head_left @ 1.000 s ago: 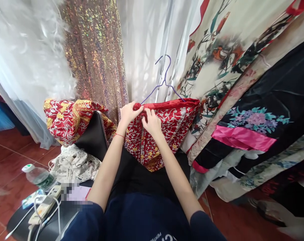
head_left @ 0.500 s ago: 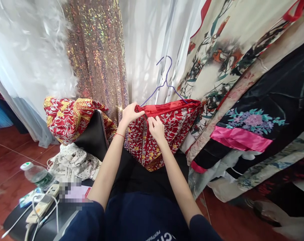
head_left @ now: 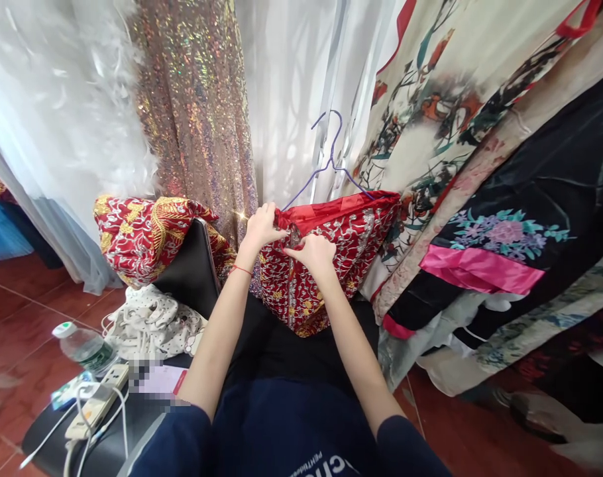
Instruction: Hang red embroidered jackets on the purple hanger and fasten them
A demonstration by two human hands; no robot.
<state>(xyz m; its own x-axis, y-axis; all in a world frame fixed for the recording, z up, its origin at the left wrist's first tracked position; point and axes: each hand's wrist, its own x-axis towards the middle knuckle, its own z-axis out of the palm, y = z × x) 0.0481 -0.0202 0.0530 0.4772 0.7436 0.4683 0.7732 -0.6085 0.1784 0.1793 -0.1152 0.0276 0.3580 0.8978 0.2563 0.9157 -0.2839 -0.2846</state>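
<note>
A red garment point(head_left: 351, 252) with silver and gold embroidery hangs from a purple wire hanger point(head_left: 330, 159) in front of me, its lower part resting towards my lap. My left hand point(head_left: 262, 228) grips the garment's top left edge, thumb pointing inward. Just to the right, my right hand point(head_left: 317, 255) is closed on the front of the same garment near an opening at the top edge. Between the two hands the cloth is parted a little. What exactly the right fingertips pinch is hard to make out.
A matching red and gold cloth point(head_left: 137, 235) drapes over a black chair back point(head_left: 192, 265). Left of me lie a dotted white bag point(head_left: 150, 324), a water bottle point(head_left: 85, 348) and a power strip point(head_left: 99, 401) with cables. Sequined fabric point(head_left: 197, 106) and several hanging garments point(head_left: 485, 245) surround the spot.
My right hand has turned and shifted slightly down, its thumb now pointing left. The opening between my hands looks wider. My left hand stays on the garment's edge.
</note>
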